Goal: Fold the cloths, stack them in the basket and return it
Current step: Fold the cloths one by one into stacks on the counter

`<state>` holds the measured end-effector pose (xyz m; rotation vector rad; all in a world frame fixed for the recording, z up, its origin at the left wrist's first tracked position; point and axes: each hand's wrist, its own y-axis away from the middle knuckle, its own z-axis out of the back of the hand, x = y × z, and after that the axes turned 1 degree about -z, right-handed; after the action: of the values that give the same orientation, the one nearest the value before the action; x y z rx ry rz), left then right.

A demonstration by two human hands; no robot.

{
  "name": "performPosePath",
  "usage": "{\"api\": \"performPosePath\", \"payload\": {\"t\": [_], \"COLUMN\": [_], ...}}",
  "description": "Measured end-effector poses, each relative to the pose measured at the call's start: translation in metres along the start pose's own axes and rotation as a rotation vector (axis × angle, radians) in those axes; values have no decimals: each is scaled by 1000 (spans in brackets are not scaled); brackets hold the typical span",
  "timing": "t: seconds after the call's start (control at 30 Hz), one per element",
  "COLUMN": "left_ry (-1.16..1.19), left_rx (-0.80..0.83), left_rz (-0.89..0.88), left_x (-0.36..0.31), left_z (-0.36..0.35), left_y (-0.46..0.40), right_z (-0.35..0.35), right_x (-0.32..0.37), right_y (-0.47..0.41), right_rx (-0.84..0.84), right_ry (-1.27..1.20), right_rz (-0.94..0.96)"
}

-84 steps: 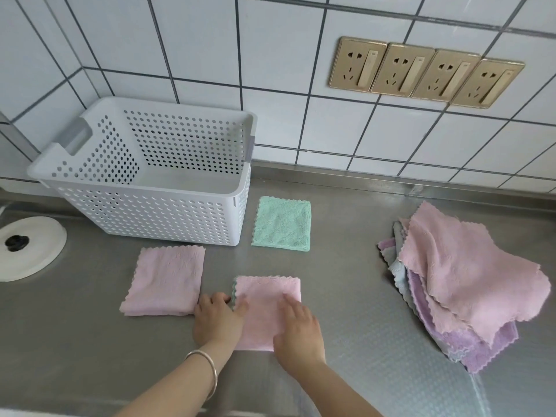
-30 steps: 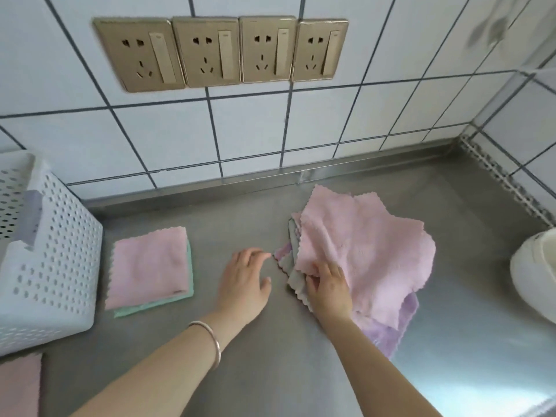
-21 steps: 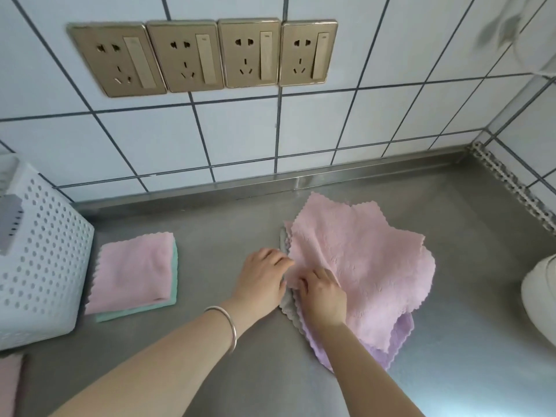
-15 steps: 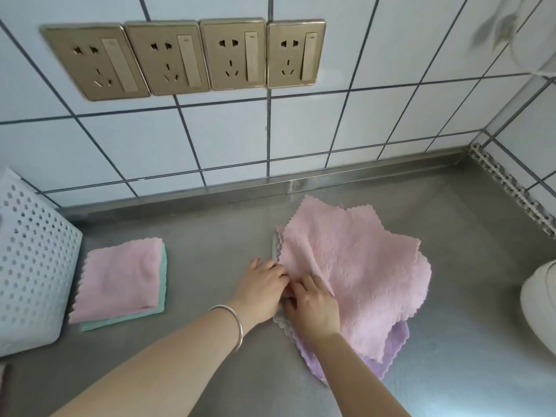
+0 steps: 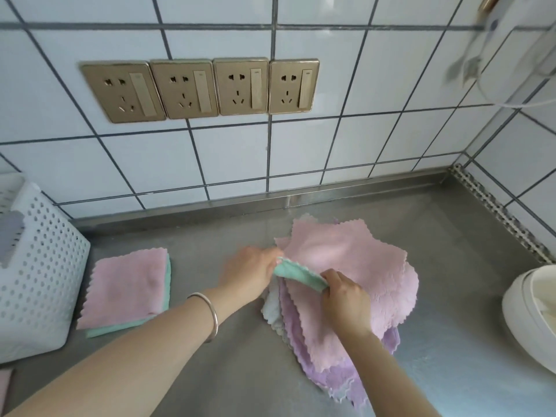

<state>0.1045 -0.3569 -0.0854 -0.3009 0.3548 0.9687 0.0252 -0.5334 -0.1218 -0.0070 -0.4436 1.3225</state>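
Observation:
A loose pile of unfolded cloths (image 5: 355,266), pink on top and purple below, lies on the steel counter right of centre. Both hands pinch the left edge of the top cloth, whose turned-up underside shows green (image 5: 296,273). My left hand (image 5: 251,272) grips its far corner. My right hand (image 5: 343,296) grips the same edge nearer me. A folded pink cloth (image 5: 128,287) rests on a folded green one to the left. The white perforated basket (image 5: 36,284) stands at the left edge, only partly in view.
A white round appliance (image 5: 532,317) sits at the right edge of the counter (image 5: 240,374). Four gold wall sockets (image 5: 198,87) are on the tiled wall behind. A pink cloth corner (image 5: 4,386) shows at the bottom left.
The view shifted right from the basket to the pile. Both hands came to the pile's left edge and lifted the top cloth's edge, so its green underside now shows.

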Motion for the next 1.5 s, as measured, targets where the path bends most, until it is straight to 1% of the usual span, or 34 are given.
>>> {"api": "performPosePath", "payload": {"t": [0.07, 0.13, 0.17, 0.27, 0.33, 0.4, 0.47, 0.57, 0.63, 0.7, 0.77, 0.83, 0.9, 0.93, 1.03, 1.1, 1.17, 1.23, 1.3, 1.4, 1.47, 1.5], "left_ry": [58, 104, 134, 171, 163, 138, 119, 67, 64, 84, 142, 217, 288, 314, 346, 403, 425, 419, 414, 399, 390, 389], "left_rx": [11, -73, -118, -187, -263, -329, -338, -336, -370, -406, -410, -353, -240, -174, 36, 133, 203, 281, 400, 575, 638, 644], "left_rz": [47, 94, 109, 126, 129, 165, 215, 256, 291, 316, 337, 351, 365, 380, 458, 497, 520, 553, 552, 528, 535, 555], "left_x": [1, 4, 6, 18, 30, 46, 59, 76, 90, 99, 103, 103, 105, 110, 125, 126, 126, 129, 130, 132, 139, 143], "left_z": [26, 61, 81, 132, 161, 187, 200, 224, 241, 253, 259, 258, 244, 233, 187, 153, 122, 96, 79, 66, 63, 63], "left_y": [7, 19, 28, 54, 72, 97, 105, 134, 166, 195, 226, 259, 290, 305, 345, 365, 382, 396, 404, 405, 399, 395], "right_z": [30, 66, 85, 123, 139, 147, 151, 151, 147, 148, 147, 146, 140, 131, 97, 71, 45, 28, 15, 12, 11, 9], "right_x": [-5, -3, 3, 24, 43, 68, 81, 114, 143, 162, 174, 182, 182, 178, 159, 141, 126, 113, 97, 91, 92, 92], "right_y": [-6, -11, -13, -22, -30, -33, -39, -37, -28, -16, -1, 17, 38, 49, 83, 105, 130, 151, 168, 181, 182, 181], "right_rx": [37, 55, 78, 186, 194, 191, 181, 184, 201, 197, 219, 296, 445, 525, 746, 865, 971, 1046, 1122, 1272, 1307, 1280], "right_ry": [33, 39, 14, -155, -214, -303, -381, -462, -522, -597, -718, -833, -933, -942, -786, -624, -514, -430, -363, -266, -201, -189], "right_rz": [-25, -45, -46, -46, -66, -91, -138, -95, -54, -31, -14, -24, -29, -18, -10, -11, -38, -66, -114, -103, -107, -130]}}
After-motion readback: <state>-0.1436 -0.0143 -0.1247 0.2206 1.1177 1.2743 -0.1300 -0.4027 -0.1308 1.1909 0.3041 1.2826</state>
